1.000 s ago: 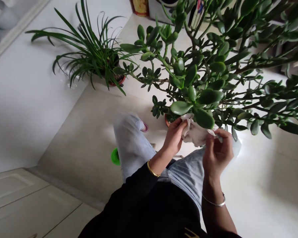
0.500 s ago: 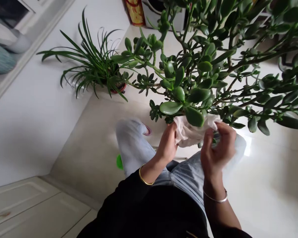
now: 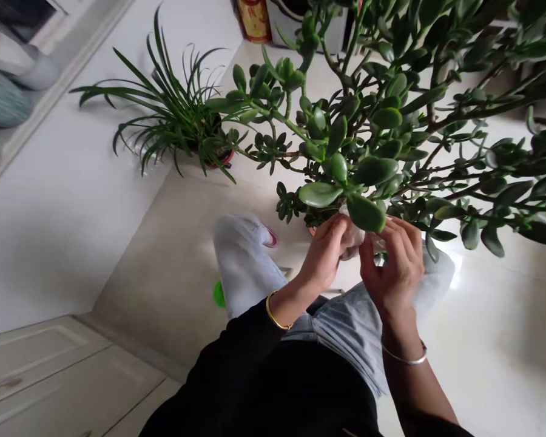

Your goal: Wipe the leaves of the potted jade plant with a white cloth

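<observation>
A big jade plant with thick oval leaves spreads over the upper right. Just under its lowest leaves, my left hand and my right hand are close together, both pinching a crumpled white cloth. The cloth is bunched small between my fingers, right below one large leaf. Most of the cloth is hidden by my hands and that leaf. A gold bangle sits on my left wrist, a silver one on my right.
A spiky long-leaved plant in a reddish pot stands on the pale floor by the white wall. A green round object lies behind my knee. White cabinet doors are at lower left. Containers stand at the top.
The cloth was spread wide between my hands; my hands have come together and bunched it up under the leaf. The view shifted slightly.
</observation>
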A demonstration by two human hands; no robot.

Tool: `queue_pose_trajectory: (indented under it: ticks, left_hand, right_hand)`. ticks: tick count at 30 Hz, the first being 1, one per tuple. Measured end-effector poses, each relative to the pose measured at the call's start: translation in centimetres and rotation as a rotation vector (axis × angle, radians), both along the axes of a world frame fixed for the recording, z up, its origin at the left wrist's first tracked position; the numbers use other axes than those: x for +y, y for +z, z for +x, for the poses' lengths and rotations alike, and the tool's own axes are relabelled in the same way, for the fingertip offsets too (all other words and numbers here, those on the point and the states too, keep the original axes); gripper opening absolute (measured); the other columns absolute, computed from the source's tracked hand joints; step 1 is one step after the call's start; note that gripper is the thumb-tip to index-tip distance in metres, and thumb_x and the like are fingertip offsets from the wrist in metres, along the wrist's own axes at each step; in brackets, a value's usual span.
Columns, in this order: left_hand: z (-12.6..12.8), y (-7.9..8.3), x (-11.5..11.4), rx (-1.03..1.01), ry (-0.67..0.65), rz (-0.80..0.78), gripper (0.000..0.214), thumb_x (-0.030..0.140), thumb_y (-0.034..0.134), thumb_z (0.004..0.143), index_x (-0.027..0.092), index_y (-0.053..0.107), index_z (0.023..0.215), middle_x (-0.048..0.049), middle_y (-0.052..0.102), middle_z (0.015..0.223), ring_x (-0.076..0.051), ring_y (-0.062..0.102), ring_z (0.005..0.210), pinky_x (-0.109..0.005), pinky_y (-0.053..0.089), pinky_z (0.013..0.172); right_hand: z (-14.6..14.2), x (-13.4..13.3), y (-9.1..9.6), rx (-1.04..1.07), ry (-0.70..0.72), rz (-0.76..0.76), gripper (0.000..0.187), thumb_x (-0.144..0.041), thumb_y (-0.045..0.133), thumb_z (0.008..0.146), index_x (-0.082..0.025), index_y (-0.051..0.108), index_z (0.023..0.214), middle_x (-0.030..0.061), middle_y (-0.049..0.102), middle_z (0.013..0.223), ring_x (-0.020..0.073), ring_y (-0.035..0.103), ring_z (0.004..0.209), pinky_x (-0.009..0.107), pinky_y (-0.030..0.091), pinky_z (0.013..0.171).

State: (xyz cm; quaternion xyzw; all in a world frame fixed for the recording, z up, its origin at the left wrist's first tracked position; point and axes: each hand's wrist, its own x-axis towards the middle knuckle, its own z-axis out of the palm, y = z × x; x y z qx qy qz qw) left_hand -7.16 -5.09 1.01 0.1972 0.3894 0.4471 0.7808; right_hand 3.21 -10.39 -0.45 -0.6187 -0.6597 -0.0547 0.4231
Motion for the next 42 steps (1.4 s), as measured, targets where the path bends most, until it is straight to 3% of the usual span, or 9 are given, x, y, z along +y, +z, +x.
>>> queue_pose_trajectory:
  ticks: [7,13,18,24,32,38,42]
  left_hand:
    - [0.0,-0.4,-0.4,-0.020,-0.007,0.025,0.021,0.038,0.073,0.084,0.021,0.066,0.074,0.0005,0.068,0.076,-0.014,0.061,0.075,-0.027,0.050,0.075]
    - [-0.2,0.0,-0.3,0.011,-0.023,0.001,0.022,0.042,0.070,0.086,0.021,0.069,0.079,-0.0014,0.070,0.083,-0.015,0.063,0.084,-0.027,0.049,0.078]
    - [-0.3,0.0,-0.5,0.012,-0.005,-0.037,0.023,0.043,0.072,0.084,0.021,0.067,0.079,0.0011,0.066,0.077,-0.012,0.058,0.076,-0.024,0.045,0.071]
    - [-0.3,0.4,-0.6,-0.008,-0.001,-0.020,0.019,0.040,0.072,0.083,0.022,0.070,0.081,0.0001,0.069,0.082,-0.014,0.062,0.083,-0.025,0.048,0.076]
    - [-0.4,0.3,-0.4,-0.032,-0.026,-0.136,0.024,0.041,0.073,0.081,0.020,0.063,0.076,0.0018,0.060,0.071,-0.011,0.052,0.067,-0.024,0.042,0.062]
    - [-0.4,0.2,-0.6,0.022,-0.024,-0.083,0.024,0.044,0.070,0.084,0.020,0.067,0.080,0.0004,0.064,0.079,-0.013,0.058,0.077,-0.025,0.045,0.069]
    - [-0.5,-0.2,-0.4,-0.001,-0.033,-0.071,0.025,0.045,0.070,0.084,0.020,0.066,0.080,0.0001,0.065,0.082,-0.014,0.060,0.080,-0.026,0.047,0.072]
  right_hand:
    - [0.3,0.3,-0.2,-0.032,0.000,-0.083,0.035,-0.013,0.063,0.095,-0.021,0.063,0.129,0.0118,0.072,0.123,0.0272,0.063,0.113,0.045,0.055,0.096]
    - [0.1,-0.1,0.1,-0.014,0.031,-0.057,0.028,-0.007,0.066,0.091,-0.019,0.066,0.117,0.0102,0.074,0.111,0.0275,0.064,0.112,0.044,0.057,0.094]
    - [0.1,-0.5,0.1,0.031,0.070,0.005,0.024,-0.004,0.070,0.087,-0.022,0.067,0.103,0.0045,0.076,0.100,0.0270,0.067,0.112,0.043,0.058,0.094]
    - [0.1,0.2,0.0,0.002,0.002,-0.043,0.032,-0.010,0.065,0.092,-0.020,0.067,0.122,0.0122,0.074,0.120,0.0306,0.064,0.122,0.050,0.057,0.098]
    - [0.0,-0.8,0.4,0.084,0.058,0.017,0.018,-0.009,0.072,0.090,-0.023,0.072,0.101,0.0029,0.078,0.098,0.0261,0.068,0.110,0.044,0.058,0.091]
    - [0.2,0.0,0.3,0.053,0.003,-0.032,0.020,-0.015,0.069,0.094,-0.023,0.072,0.113,0.0075,0.077,0.114,0.0287,0.065,0.121,0.047,0.057,0.096]
    - [0.1,-0.1,0.5,0.091,0.034,-0.021,0.016,-0.014,0.073,0.091,-0.024,0.072,0.104,0.0042,0.078,0.105,0.0256,0.067,0.114,0.043,0.057,0.095]
